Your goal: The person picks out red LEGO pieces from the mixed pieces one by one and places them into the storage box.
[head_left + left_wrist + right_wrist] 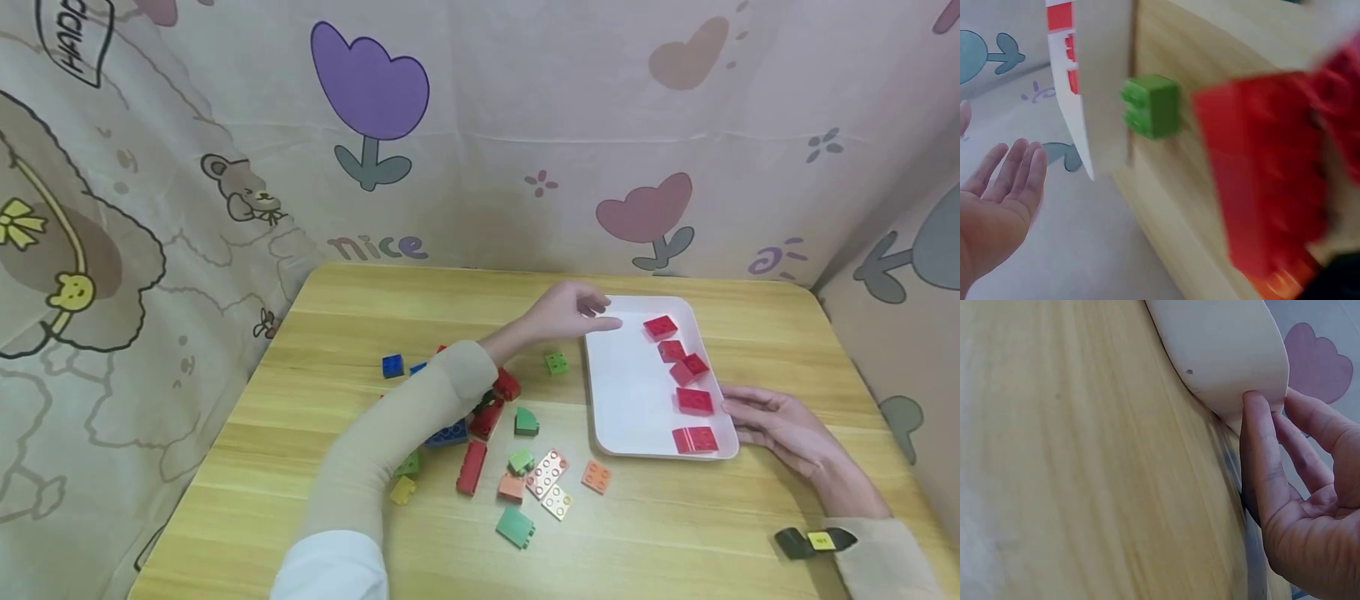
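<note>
A white tray (630, 392) lies on the table with several red toy bricks (694, 402) along its right side. My left hand (570, 310) hovers by the tray's far left corner, fingers loosely spread and nothing in them; in the left wrist view its open palm (1000, 215) faces up. At the tray's right edge, my right hand (780, 425) holds the rim. The right wrist view shows its fingertips (1254, 403) against the outer wall of the tray (1229, 356). A small green brick (557, 363) lies left of the tray, below the left forearm.
Several loose bricks lie left of the tray, among them a long red one (472, 467), a blue one (392, 366), a teal one (516, 527) and an orange one (596, 476). The left sleeve (405, 425) covers part of the pile. A printed cloth (480, 167) hangs behind the table.
</note>
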Motion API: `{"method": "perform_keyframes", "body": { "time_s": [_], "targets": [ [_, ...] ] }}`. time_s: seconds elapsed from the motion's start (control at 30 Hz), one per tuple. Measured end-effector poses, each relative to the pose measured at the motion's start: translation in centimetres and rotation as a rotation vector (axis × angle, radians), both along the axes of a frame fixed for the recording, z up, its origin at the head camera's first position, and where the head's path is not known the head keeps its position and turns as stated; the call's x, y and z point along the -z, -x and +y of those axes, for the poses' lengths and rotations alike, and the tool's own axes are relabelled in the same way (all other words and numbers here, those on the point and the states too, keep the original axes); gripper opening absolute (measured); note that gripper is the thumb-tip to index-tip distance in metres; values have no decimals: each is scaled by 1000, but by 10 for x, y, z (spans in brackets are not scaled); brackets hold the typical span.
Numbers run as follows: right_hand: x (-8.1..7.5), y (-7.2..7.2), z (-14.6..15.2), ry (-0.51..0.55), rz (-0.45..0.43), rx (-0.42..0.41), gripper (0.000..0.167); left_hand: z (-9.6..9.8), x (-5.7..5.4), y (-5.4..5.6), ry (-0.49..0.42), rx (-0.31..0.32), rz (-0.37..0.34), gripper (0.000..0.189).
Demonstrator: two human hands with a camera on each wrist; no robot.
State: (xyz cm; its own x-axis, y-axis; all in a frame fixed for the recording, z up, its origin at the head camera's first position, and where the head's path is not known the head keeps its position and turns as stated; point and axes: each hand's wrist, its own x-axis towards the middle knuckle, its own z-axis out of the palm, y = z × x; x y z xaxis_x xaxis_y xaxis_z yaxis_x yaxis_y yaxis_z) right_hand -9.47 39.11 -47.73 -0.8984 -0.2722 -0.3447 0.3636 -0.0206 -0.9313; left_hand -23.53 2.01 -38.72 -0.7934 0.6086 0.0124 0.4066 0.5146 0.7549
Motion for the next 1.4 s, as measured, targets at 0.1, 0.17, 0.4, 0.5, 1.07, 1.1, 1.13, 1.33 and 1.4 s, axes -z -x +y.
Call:
{"method": "perform_keyframes", "body": {
  "time_s": [0.1, 0.17, 0.4, 0.5, 1.07, 1.1, 1.13, 1.33, 1.4],
  "targets": [
    [-1, 0, 0, -2, 2, 0, 37, -17, 3, 0, 17, 20, -11, 55],
    [-1, 0, 0, -3, 2, 2, 37, -28, 4, -1, 29, 37, -22, 56],
    [-2, -1, -2, 7, -1, 7, 37, -63, 0, -6, 59, 80, -13, 57],
    [-3, -1, -2, 2, -6, 13, 36, -74, -1, -9, 80, 94, -20, 54],
    [-3, -1, -2, 6, 3, 9, 36, -132, 16, -38, 264, 120, -13, 56],
    [-4, -1, -2, 6, 3, 10, 36, -133, 18, -40, 286, 121, -5, 55],
    [-4, -1, -3, 7, 3, 11, 36, -134, 20, -42, 308, 124, 3, 54],
    [-3, -2, -3, 7, 3, 15, 36, -136, 26, -47, 387, 147, 36, 47],
    [-3, -2, -3, 6, 2, 16, 36, -137, 29, -46, 388, 155, 30, 43]
  ]
}}
